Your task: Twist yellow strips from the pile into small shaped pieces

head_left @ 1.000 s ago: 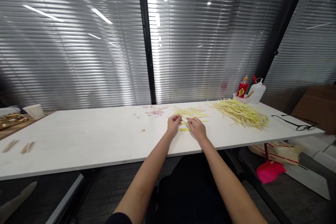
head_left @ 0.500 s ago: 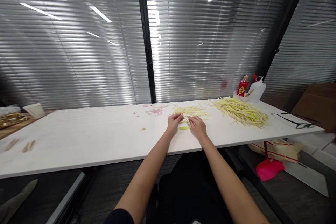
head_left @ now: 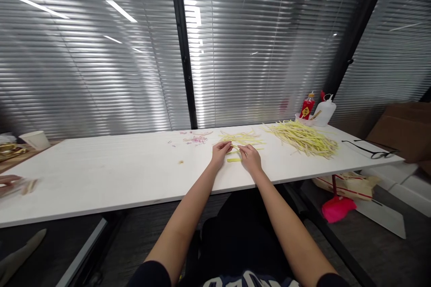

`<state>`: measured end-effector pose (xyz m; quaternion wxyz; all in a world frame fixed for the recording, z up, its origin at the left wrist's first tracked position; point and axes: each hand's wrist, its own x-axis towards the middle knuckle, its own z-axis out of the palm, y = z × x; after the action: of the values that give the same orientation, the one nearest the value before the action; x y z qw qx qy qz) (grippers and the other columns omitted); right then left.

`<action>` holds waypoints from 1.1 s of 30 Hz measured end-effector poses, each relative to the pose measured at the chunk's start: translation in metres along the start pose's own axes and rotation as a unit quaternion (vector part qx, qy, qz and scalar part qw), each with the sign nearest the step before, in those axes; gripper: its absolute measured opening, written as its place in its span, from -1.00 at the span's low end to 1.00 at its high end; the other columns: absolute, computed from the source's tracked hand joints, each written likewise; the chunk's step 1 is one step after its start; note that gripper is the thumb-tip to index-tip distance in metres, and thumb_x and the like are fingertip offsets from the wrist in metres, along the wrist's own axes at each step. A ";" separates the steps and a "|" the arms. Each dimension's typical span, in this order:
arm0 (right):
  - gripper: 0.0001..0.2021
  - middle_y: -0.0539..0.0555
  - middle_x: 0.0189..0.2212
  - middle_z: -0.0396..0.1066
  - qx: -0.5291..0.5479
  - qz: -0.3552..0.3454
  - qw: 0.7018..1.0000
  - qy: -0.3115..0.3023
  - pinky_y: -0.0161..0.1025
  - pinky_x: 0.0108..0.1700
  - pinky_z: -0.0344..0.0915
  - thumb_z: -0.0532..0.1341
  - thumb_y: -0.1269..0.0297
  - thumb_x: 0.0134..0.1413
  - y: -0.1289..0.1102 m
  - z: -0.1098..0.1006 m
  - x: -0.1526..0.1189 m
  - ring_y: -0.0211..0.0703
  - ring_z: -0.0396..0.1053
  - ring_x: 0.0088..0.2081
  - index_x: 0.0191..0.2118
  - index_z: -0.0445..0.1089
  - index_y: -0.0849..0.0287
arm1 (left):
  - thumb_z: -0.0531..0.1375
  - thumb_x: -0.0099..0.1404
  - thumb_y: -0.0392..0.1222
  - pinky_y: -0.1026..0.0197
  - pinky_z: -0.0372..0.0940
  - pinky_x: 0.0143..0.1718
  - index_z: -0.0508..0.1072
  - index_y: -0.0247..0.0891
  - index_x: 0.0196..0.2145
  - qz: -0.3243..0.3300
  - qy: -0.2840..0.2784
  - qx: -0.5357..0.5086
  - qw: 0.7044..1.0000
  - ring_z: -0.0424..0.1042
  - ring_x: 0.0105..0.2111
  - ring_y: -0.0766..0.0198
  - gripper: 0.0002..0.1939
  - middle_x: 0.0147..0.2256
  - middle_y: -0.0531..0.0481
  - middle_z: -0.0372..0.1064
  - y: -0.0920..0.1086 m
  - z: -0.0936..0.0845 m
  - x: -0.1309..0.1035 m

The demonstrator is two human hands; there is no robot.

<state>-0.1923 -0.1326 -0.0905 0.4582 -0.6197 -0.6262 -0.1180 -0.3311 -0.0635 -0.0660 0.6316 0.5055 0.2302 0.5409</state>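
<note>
My left hand [head_left: 220,152] and my right hand [head_left: 249,158] are close together over the white table [head_left: 134,166], each with its fingers pinched. Between them runs a thin yellow-green strip [head_left: 235,147], with one end in each hand. A short, flat yellow-green piece [head_left: 233,160] lies on the table just below the strip. Behind my hands several loose yellow strips [head_left: 243,136] are spread out. Further right lies a large heap of yellow-green strips [head_left: 303,138].
Pinkish scraps [head_left: 197,139] lie left of my hands. At the back right stand a red bottle [head_left: 307,106] and a white bottle [head_left: 325,111]; glasses [head_left: 377,154] rest near the right end. Another person's hand [head_left: 10,181] is at the far left, beside small beige pieces [head_left: 29,186].
The view has shifted slightly, so the table things appear a little further left. Another person's hand has come in at the left edge. My hands keep nearly the same pose.
</note>
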 end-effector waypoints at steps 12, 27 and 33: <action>-0.69 0.09 -0.32 0.37 0.047 0.010 0.998 0.029 -0.25 -0.18 0.25 -0.01 0.29 0.22 -0.004 -0.005 0.002 -0.15 0.33 -0.26 -0.07 0.44 0.10 | 0.40 -0.12 -0.08 0.06 0.32 -0.10 0.53 -0.33 -0.40 -0.019 0.007 -0.017 1.000 0.44 -0.36 0.26 -0.67 -0.41 -0.06 0.46 0.001 0.000 -0.001; -0.73 0.09 -0.36 0.37 -0.012 -0.030 0.999 -0.004 -0.23 -0.16 0.19 0.06 0.36 0.18 -0.002 -0.002 0.002 -0.12 0.30 -0.27 -0.11 0.47 0.09 | 0.39 -0.11 -0.15 0.07 0.29 -0.07 0.53 -0.33 -0.37 -0.031 -0.001 -0.046 0.998 0.43 -0.36 0.30 -0.69 -0.40 -0.03 0.45 -0.004 -0.002 0.000; -0.74 0.09 -0.36 0.37 -0.026 -0.033 0.999 -0.009 -0.22 -0.16 0.15 0.06 0.36 0.19 -0.003 -0.002 0.002 -0.11 0.27 -0.24 -0.10 0.46 0.08 | 0.39 -0.11 -0.14 0.05 0.30 -0.09 0.52 -0.33 -0.36 -0.031 -0.009 -0.032 0.999 0.44 -0.36 0.29 -0.67 -0.40 -0.04 0.45 -0.002 -0.003 -0.002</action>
<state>-0.1939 -0.1336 -0.0864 0.4322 -0.6112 -0.6473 -0.1438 -0.3334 -0.0635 -0.0693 0.6659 0.4826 0.2232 0.5233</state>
